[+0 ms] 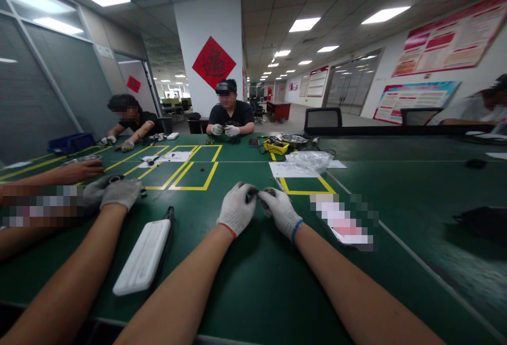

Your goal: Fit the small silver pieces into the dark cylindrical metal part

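My left hand point(237, 208), in a white knit glove with an orange cuff, is closed with its fingers curled above the green table point(253, 287). Close beside it, almost fingertip to fingertip, my right hand point(283, 212) wears a similar glove with a blue cuff. The right fingers are bent around a small round part point(270, 190), mostly hidden by the glove. Something small and dark shows at the left fingertips, too small to name. A white power bank point(141, 258) lies left of my forearms, and a phone point(344, 223) lies to the right.
Co-workers' arms reach in at the left, one gloved hand point(122, 193) near my side. Two people sit across the table. Yellow tape point(190, 188), paper sheets, a clear plastic bag point(309, 163) and a yellow container point(277, 147) with cables lie farther back.
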A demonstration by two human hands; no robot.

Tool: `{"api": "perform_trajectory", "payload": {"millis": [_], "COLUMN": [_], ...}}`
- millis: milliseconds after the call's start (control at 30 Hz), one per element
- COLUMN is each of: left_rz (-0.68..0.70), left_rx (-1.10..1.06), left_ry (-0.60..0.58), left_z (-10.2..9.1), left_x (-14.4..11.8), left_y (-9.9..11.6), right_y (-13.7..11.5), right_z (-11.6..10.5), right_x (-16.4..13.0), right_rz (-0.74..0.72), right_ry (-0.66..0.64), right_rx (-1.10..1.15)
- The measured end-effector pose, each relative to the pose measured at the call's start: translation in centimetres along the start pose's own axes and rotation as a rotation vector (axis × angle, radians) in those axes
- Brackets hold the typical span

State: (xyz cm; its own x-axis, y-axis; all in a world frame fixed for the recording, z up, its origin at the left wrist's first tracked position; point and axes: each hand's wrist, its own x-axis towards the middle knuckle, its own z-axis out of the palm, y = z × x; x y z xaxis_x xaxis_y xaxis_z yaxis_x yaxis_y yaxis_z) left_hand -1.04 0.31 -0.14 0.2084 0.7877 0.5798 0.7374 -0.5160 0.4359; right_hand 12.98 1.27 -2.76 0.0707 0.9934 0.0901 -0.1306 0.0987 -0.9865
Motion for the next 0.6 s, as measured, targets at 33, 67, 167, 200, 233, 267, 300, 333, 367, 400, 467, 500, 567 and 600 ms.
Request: {"api": "perform_trajectory", "payload": {"millis": [33, 67, 167, 200, 233, 267, 300, 333, 367, 400, 467, 500, 567, 600], "left_rz": [-0.002, -0.005, -0.012, -0.014, -0.016, -0.017, -0.018, -0.018, -0.019, -0.018, -0.017, -0.018, -0.018, -0.017], "left_rx": [0.0, -0.001, -0.01, -0.014, -0.019, -0.023, -0.026, -0.028, -0.029, -0.03, -0.033, -0.035, -0.04, -0.042], "left_ry": [-0.001, 0.0, 0.003, 0.004, 0.004, 0.004, 0.002, 0.001, 0.0, -0.002, -0.008, -0.011, -0.016, -0.015], "left_z": [-0.02, -0.03, -0.06, -0.05, -0.04, -0.03, -0.02, -0.01, -0.01, 0.0, 0.0, 0.01, 0.01, 0.01], "left_x": [0.0, 0.0, -0.01, -0.01, -0.01, 0.0, 0.0, 0.0, 0.0, 0.01, 0.01, 0.01, 0.01, 0.0], "left_y": [0.02, 0.04, 0.09, 0.1, 0.09, 0.08, 0.06, 0.04, 0.03, 0.02, 0.01, 0.02, 0.04, 0.05], "right_y": [0.01, 0.01, 0.0, -0.01, -0.02, -0.02, -0.03, -0.04, -0.07, -0.11, -0.23, -0.31, -0.46, -0.52], "right_z": [0.01, 0.01, 0.01, 0.01, 0.01, 0.01, 0.01, 0.01, 0.01, 0.01, 0.01, 0.01, 0.02, 0.02], "right_x": [0.0, -0.01, 0.01, 0.03, 0.04, 0.05, 0.06, 0.07, 0.06, 0.04, -0.04, -0.08, -0.18, -0.22], "right_rz": [0.003, 0.006, 0.01, 0.01, 0.008, 0.007, 0.009, 0.012, 0.016, 0.019, 0.023, 0.021, 0.016, 0.014], "right_ry": [0.002, 0.003, 0.011, 0.016, 0.02, 0.02, 0.02, 0.022, 0.023, 0.025, 0.025, 0.021, 0.013, 0.008], "right_rx": [0.0, 0.004, 0.021, 0.025, 0.031, 0.037, 0.04, 0.043, 0.044, 0.042, 0.034, 0.03, 0.023, 0.021]}}
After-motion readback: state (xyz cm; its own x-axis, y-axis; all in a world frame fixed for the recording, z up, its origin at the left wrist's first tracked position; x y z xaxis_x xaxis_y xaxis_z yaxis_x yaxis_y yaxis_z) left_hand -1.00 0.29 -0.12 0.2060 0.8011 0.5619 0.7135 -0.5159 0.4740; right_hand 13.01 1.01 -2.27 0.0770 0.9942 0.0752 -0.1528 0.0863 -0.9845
